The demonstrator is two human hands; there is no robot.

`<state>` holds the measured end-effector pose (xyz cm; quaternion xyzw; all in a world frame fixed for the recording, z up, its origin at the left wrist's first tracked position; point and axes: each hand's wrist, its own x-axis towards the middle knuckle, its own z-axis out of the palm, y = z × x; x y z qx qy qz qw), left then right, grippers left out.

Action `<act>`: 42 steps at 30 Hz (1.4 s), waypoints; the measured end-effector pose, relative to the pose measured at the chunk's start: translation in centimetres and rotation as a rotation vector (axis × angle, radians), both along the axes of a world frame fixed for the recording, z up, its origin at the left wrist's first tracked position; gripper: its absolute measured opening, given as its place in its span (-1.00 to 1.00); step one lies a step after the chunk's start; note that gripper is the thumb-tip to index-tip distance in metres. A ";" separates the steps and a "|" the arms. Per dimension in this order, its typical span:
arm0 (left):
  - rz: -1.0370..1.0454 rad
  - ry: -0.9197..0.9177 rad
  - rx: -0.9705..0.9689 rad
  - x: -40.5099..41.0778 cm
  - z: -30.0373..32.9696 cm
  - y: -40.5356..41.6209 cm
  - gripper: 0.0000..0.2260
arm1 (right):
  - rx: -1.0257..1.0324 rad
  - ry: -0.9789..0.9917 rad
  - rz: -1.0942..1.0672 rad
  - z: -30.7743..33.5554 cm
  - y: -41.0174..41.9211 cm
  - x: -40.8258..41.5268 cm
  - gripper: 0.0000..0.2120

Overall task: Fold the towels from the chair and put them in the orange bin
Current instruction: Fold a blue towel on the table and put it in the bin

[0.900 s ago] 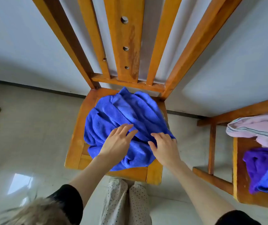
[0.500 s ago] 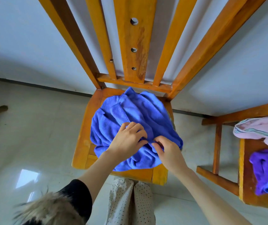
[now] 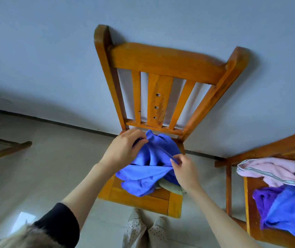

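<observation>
Left hand point(image 3: 123, 149) pinches one edge of the crumpled blue terry towel point(image 3: 148, 169); right hand point(image 3: 182, 167) pinches the same edge farther along, lifting it off the orange wooden slat-back chair point(image 3: 161, 63). Beneath lies a pale green cloth point(image 3: 170, 186). A second wooden chair point(image 3: 246, 190) right carries pink, purple and blue towels point(image 3: 282, 206).

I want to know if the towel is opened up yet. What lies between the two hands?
In the head view, a taut edge of the blue towel runs between the left hand and the right hand.
</observation>
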<state>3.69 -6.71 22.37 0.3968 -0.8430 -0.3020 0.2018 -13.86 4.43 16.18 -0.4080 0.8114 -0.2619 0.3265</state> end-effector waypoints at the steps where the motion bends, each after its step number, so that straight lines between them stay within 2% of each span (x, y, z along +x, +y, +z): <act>1: 0.028 0.014 0.003 0.6 1.6 0.0 -0.78 | -0.005 0.009 -0.009 1.3 -0.3 0.3 -0.89; 5: 0.152 0.067 -0.038 3.8 6.9 -0.1 -0.86 | -0.071 0.011 -0.072 5.5 -1.4 1.1 -0.86; 9: 0.265 -0.005 -0.033 8.1 10.7 -0.1 -0.92 | -0.189 -0.107 -0.052 11.2 -2.3 2.3 -0.90; 12: 0.348 -0.083 0.016 10.5 12.5 0.8 -0.89 | -0.214 -0.143 0.167 15.9 -3.1 4.0 -0.85; 14: 0.391 -0.116 0.075 11.5 13.7 2.2 -0.79 | -0.251 -0.140 0.304 19.2 -3.5 5.5 -0.85; 17: 0.380 -0.091 0.163 12.1 15.1 5.1 -0.69 | -0.323 -0.107 0.504 24.1 -3.7 8.2 -0.86; 19: 0.379 -0.002 0.189 12.2 16.1 7.2 -0.67 | -0.343 -0.091 0.646 26.7 -3.4 10.3 -0.86; 22: 0.463 0.220 0.187 13.4 18.1 9.9 -0.77 | -0.363 -0.080 0.786 29.5 -3.1 13.3 -0.86; 25: 0.570 0.348 0.146 15.7 20.2 12.2 -0.83 | -0.384 -0.065 0.886 31.5 -3.0 16.8 -0.88; 35: 0.969 0.461 -0.022 28.1 23.5 16.6 -0.92 | -0.582 -0.077 1.070 34.4 -2.3 33.5 -0.90; 37: 1.039 0.476 -0.046 31.5 23.5 17.1 -0.95 | -0.608 -0.073 1.103 34.5 -2.2 37.7 -0.93; 42: 1.148 0.420 -0.107 42.9 25.0 18.7 -0.87 | -0.636 -0.076 1.157 34.1 -3.0 47.8 -0.94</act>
